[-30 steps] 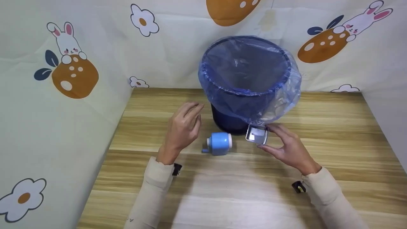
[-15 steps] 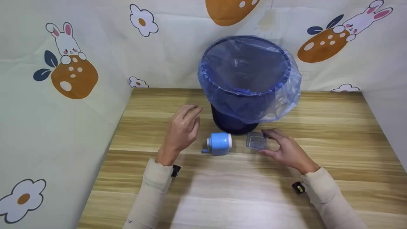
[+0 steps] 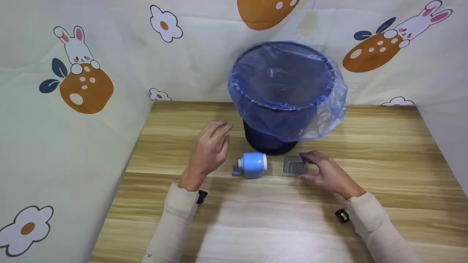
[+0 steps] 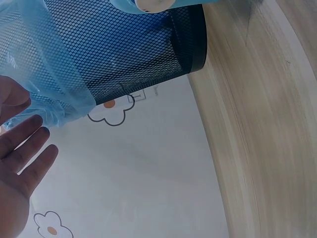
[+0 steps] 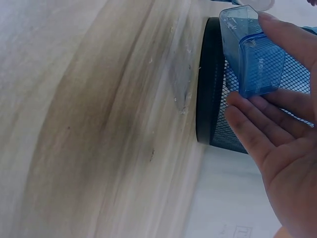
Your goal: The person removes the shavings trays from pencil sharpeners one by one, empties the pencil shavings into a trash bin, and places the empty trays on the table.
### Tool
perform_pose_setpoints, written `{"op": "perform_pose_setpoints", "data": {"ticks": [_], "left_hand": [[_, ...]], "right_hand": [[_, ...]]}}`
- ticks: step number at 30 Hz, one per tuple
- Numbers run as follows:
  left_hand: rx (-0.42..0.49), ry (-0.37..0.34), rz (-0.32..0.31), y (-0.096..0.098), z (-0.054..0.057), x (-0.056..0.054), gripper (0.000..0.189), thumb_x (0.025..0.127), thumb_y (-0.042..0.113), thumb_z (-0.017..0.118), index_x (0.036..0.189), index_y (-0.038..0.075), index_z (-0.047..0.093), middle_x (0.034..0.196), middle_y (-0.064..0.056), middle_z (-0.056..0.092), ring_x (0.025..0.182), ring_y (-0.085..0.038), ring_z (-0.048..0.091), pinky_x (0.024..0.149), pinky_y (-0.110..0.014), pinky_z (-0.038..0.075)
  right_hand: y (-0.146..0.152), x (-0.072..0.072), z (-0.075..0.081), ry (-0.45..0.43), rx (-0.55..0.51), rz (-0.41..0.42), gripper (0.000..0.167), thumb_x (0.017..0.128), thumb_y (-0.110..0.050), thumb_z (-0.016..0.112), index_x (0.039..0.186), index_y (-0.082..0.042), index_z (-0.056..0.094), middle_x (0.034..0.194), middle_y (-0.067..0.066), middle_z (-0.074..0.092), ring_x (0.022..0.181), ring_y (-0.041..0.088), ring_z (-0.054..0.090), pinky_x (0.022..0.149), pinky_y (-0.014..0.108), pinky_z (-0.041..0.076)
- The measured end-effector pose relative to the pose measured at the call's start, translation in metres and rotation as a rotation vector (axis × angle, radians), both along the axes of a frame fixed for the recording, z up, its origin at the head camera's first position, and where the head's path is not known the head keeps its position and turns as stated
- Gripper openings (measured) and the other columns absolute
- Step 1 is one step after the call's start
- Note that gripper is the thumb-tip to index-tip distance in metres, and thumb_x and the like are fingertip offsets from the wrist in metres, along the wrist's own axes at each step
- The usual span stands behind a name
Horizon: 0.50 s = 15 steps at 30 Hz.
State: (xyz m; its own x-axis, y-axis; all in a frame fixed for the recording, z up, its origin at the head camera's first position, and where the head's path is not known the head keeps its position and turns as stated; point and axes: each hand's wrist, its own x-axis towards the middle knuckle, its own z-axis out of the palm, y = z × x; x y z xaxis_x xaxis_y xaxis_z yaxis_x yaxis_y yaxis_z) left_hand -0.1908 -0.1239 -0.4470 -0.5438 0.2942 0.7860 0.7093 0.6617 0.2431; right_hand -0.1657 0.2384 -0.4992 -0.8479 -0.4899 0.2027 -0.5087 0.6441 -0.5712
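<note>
My right hand (image 3: 329, 175) pinches a small clear shavings drawer (image 3: 293, 165) between thumb and fingers, low over the tabletop. In the right wrist view the shavings drawer (image 5: 255, 62) looks transparent blue, with the hand's fingers along one side. A blue pencil sharpener (image 3: 252, 165) with white ends and a crank lies just left of it on the table. Left of the sharpener, my left hand (image 3: 210, 149) hovers with relaxed fingers and holds nothing. Its spread fingers (image 4: 37, 168) show in the left wrist view.
Behind the sharpener stands a dark mesh waste bin (image 3: 268, 142), lined with a translucent blue bag (image 3: 281, 120) folded over its rim. Patterned cloth walls (image 3: 197, 65) close off the back and sides of the wooden table (image 3: 395, 153).
My right hand has brought the shavings drawer down and slightly toward me, away from the bin bag's lower edge. The drawer has tilted as it came down. My left hand has barely moved.
</note>
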Motion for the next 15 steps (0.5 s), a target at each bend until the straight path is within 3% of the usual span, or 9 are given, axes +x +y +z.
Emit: {"op": "perform_pose_setpoints", "data": {"ticks": [8,15], "left_hand": [[0.004,-0.021,-0.014,-0.0010,-0.0016,0.0006,0.029,0.088,-0.001,0.063,0.115,0.000,0.070,0.110,-0.016,0.068,0.105,-0.029,0.064,0.093,-0.038,0.054],[0.001,-0.026,0.000,-0.0020,-0.0033,0.0024,0.033,0.082,-0.006,0.068,0.114,0.001,0.071,0.111,-0.016,0.068,0.105,-0.029,0.065,0.094,-0.038,0.054]], "right_hand": [[-0.0005,-0.0022,-0.0051,0.003,-0.003,0.017,0.061,0.078,-0.020,0.085,0.127,0.007,0.061,0.113,0.014,0.067,0.101,0.031,0.068,0.088,0.046,0.056],[-0.0011,-0.0032,-0.0079,-0.028,-0.002,0.005,0.062,0.079,-0.023,0.084,0.128,0.006,0.061,0.115,0.015,0.066,0.103,0.031,0.067,0.089,0.047,0.055]]}}
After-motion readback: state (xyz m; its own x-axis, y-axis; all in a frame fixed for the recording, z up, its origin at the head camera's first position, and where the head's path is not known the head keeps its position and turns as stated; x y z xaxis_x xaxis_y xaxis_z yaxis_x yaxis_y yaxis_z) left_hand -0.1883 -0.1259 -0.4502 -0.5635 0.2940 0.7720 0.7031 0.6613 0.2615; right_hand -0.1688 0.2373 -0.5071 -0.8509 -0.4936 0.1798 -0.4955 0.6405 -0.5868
